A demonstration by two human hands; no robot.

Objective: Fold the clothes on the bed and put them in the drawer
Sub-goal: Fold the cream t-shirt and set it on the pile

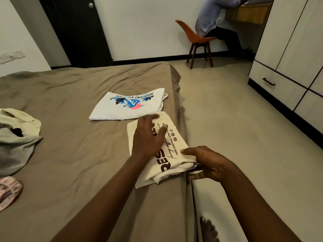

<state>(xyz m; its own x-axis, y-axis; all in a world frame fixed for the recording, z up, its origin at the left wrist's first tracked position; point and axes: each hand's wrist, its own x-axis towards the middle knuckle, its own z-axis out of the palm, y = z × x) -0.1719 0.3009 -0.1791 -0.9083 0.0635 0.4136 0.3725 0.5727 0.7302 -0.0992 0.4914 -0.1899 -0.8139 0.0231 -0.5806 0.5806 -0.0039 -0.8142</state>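
Right hand [208,163] pinches folded cream shirt [175,145] reading "TAKE CONTROL"

I see dim, warm indoor light, even across the bed [70,137], with faint, soft shadows. The left hand [148,137] is smeared by motion blur, while the print on the cream shirt [172,145] reads sharp. The wide lens bends the door [75,30] and wardrobe [286,41] near the edges.

Folded cream T-shirt [176,137] lies flat at the bed [78,154] edge, just beside a folded white mountain-print T-shirt [125,106]; pale clothes [19,137] crumpled far left
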